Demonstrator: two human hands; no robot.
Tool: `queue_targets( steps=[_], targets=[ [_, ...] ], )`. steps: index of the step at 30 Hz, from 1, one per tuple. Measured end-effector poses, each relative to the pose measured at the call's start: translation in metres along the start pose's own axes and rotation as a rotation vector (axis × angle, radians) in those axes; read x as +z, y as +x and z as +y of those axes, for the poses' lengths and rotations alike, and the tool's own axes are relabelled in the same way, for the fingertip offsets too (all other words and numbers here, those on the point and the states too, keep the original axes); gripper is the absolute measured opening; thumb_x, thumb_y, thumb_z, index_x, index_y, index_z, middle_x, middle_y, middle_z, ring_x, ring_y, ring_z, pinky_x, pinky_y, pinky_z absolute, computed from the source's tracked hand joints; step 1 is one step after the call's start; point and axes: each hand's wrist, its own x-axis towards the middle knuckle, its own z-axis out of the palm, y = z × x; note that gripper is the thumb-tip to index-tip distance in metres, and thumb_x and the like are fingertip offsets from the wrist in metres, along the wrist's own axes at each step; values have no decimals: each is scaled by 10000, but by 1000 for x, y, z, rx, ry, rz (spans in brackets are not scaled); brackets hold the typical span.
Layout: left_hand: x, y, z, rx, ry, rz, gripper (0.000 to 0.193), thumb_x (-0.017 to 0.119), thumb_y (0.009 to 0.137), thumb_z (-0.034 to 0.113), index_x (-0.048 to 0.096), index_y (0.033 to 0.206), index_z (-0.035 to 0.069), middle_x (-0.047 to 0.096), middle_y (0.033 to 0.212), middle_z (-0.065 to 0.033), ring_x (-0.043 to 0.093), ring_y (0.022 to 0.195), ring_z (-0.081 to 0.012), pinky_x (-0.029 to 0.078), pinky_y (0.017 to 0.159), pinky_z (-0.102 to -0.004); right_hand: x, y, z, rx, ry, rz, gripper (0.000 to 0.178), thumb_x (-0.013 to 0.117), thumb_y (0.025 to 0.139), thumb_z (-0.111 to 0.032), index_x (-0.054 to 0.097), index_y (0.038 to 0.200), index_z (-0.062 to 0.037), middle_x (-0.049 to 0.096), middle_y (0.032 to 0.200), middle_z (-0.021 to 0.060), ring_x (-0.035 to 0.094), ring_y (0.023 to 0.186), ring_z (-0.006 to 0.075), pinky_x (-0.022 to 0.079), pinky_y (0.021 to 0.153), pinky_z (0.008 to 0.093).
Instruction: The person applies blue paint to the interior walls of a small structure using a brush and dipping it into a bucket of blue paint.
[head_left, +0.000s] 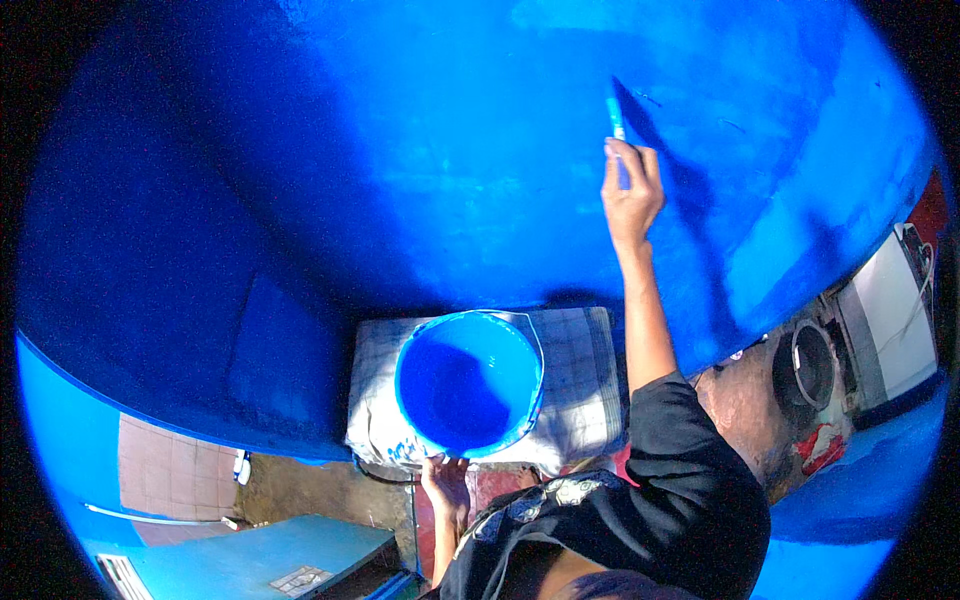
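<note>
My right hand (633, 198) is raised against the blue wall (480, 130), closed around the handle of a paintbrush (615, 118). The brush points upward, its tip close to or touching the wall; I cannot tell which. Below and to the left stands a round bucket (515, 365) with blue paint inside and a thin wire handle. It rests on a surface covered by a checked white cloth (580, 400). My left hand (448, 488) is at the bucket's near side, fingers curled at its rim and partly hidden.
A blue side wall (150, 270) rises at the left. Down at the lower left is a light blue flat panel (270, 555). On the right are a dark round tub (808, 365) on the floor and a white appliance-like box (887, 305).
</note>
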Motion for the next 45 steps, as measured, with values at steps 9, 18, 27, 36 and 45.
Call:
queue_targets(
  steps=[9,18,27,36,45],
  targets=[
    [2,-1,1,19,-102,-87,198,576,759,207,584,917,88,637,965,-51,592,941,-227,440,891,-384,18,-19,-12,108,538,-77,112,675,815,-36,677,926,-38,684,927,77,644,747,157,494,676,277],
    [-1,2,-1,56,36,-34,252,614,755,346,497,869,154,560,999,-22,502,910,-234,391,773,-381,-59,-15,114,416,359,261,142,598,912,-116,647,1008,-24,666,993,99,647,727,162,554,597,289],
    [-1,1,2,-28,-88,-10,181,573,771,207,584,905,85,646,931,-56,596,905,-219,450,843,-370,-29,-16,70,75,48,-80,122,648,826,-58,680,940,-86,643,881,111,629,791,301,494,675,377],
    [10,-4,12,-42,-62,-3,180,584,770,232,605,906,115,649,895,-32,581,859,-190,426,815,-355,-35,-7,103,561,595,63,149,612,903,-106,644,1011,-9,670,1007,88,666,783,170,557,626,284],
    [11,-17,-3,-1,-118,90,165,586,786,262,577,845,108,644,906,-38,593,917,-218,448,858,-394,-26,1,88,86,-48,30,146,633,827,-11,681,956,-59,645,913,106,630,827,258,510,710,342]
  ],
)
